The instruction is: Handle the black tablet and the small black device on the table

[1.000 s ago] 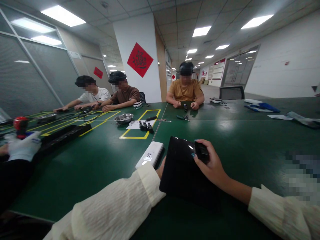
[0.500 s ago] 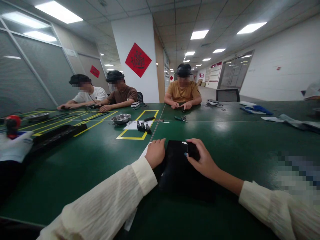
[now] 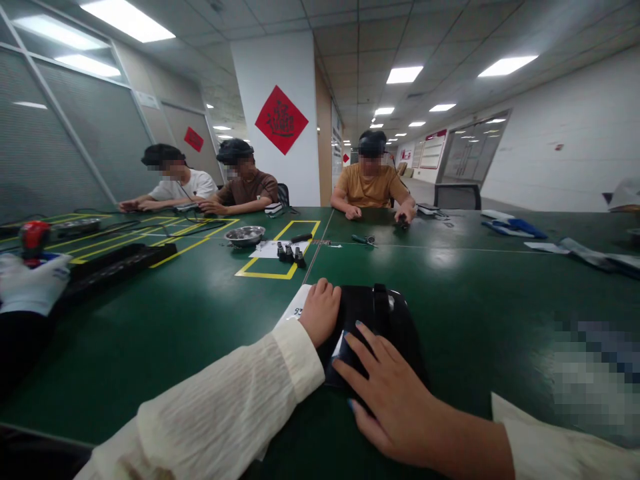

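Observation:
A glossy black flat device with a black strap across it lies on the green table in front of me. My left hand rests curled on its left edge, fingers bent over it. My right hand lies flat on its near part with the fingers stretched out and spread. A white power bank peeks out from behind my left wrist, mostly hidden.
Three people sit at the far side working with small parts. A metal bowl, a sheet of paper and small black parts sit in a yellow-taped rectangle. A black power strip lies left. A gloved hand holds a red tool.
My right hand let go of the device's far right corner and drew back, now lying flat on its near part. The device lies flat, no longer tilted. My left hand stays at its left edge.

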`<state>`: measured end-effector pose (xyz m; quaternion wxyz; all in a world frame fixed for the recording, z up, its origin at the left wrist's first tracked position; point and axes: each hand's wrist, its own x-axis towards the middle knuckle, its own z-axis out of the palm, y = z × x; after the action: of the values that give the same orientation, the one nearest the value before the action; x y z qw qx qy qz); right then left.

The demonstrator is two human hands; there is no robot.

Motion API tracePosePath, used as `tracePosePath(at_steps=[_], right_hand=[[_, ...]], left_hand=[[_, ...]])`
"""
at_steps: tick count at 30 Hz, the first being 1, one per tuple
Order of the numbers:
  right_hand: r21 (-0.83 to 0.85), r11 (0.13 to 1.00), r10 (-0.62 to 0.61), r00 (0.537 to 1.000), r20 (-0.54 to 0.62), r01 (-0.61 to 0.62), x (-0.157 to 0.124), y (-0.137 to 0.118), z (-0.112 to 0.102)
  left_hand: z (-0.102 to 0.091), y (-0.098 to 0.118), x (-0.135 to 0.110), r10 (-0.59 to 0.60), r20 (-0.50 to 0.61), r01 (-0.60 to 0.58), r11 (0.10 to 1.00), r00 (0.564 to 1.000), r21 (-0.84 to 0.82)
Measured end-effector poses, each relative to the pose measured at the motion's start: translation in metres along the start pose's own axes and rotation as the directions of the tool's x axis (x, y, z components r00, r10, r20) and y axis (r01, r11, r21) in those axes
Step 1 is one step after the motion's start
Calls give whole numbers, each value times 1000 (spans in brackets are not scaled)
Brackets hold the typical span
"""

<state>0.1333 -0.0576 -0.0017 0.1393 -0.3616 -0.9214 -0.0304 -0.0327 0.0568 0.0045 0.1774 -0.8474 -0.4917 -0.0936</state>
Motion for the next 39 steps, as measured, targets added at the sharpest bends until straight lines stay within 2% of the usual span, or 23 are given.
tracePosePath(at_steps=[2,5,11,15,19,23,29,32,36,39], right_hand=[[68,997,36,993,110,-44,6,-2,-1],[136,990,10,976,217,-40,15,5,-4],[129,991,-67,958,277,32,18,25,-14],[98,995,-48,947,316,18,18,39,-19],[89,994,37,949,312,-68,22,41,-18],[45,984,156,955,252,-172,27,40,-9],[-65,950,311,933,180,-304,32,54,3],[-130,915,399,903,157,-382,37,64,5],[-174,842,537,822,191,-510,43,85,5],[-173,809,588,776,229,-562,42,109,6]], left_hand=[[-1,0,-1,-8,7,8,1000,1000,16],[-1,0,-1,-19,31,19,1000,999,20],[2,1,-1,4,69,-6,999,998,34],[4,1,-1,13,71,-15,999,997,32],[4,0,-1,22,74,-25,999,997,33],[2,0,0,27,80,-30,999,996,44],[2,1,0,19,77,-23,999,997,49],[1,1,0,25,83,-29,998,996,49],[0,1,0,22,101,-26,999,995,41],[0,1,1,19,110,-24,999,994,45]])
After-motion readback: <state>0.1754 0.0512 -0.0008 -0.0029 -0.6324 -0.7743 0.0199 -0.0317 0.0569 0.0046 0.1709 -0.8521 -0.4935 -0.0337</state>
